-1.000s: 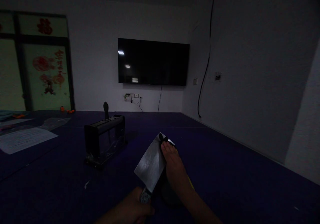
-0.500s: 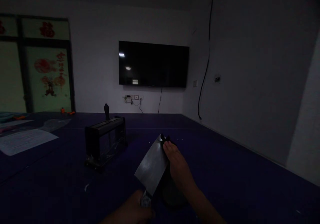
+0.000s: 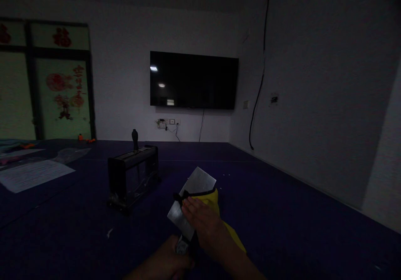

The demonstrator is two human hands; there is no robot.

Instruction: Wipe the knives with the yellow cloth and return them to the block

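Observation:
A cleaver (image 3: 205,180) with a broad, dull metal blade points up and away in front of me. My left hand (image 3: 171,257) is closed around its handle at the bottom of the view. My right hand (image 3: 203,221) lies across the middle of the blade, fingers together, pressing a yellow cloth (image 3: 212,198) with a black edge against the metal. A bunched dark bit of the cloth sticks out past the fingertips. The rest of the cloth hangs behind my right wrist, and the palm side of that hand is hidden.
A black-framed box with clear sides (image 3: 133,175) and a dark upright handle stands on the dark blue surface (image 3: 282,230) to the left. Beyond it lie a printed sheet (image 3: 37,175) and clear plastic (image 3: 70,155). A television (image 3: 194,79) hangs on the far wall.
My right hand has moved left and down along the blade, from its far corner to its middle. The cloth's yellow side now shows. The left hand stays on the handle.

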